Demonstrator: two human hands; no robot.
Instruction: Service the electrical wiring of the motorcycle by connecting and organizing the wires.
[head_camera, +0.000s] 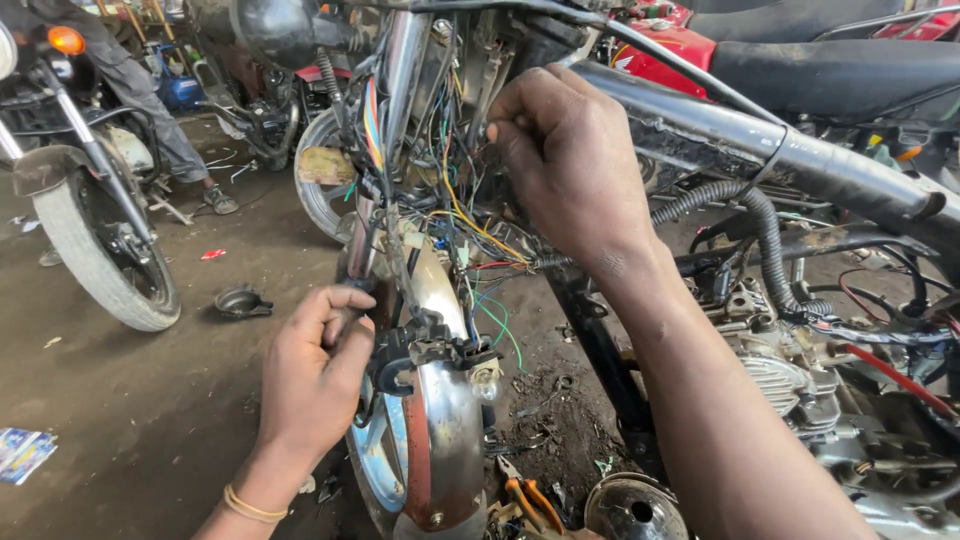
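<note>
A stripped motorcycle frame (760, 150) fills the right side, with a tangle of coloured wires (455, 215) hanging at the steering head. My right hand (570, 165) reaches into that tangle, its fingers pinched on thin wires near the top. My left hand (315, 375) is lower, closed around a black wire bundle beside a black plastic connector block (420, 355), just above the chrome front fender (450, 430). A black corrugated hose (765, 235) runs along the frame toward the engine (800, 390).
Another motorcycle's front wheel (95, 260) stands at the left; a person's leg and sandal (195, 170) are behind it. Orange-handled pliers (530, 500) and a round chrome part (635, 510) lie on the dirt floor. A small black cap (240, 302) sits nearby.
</note>
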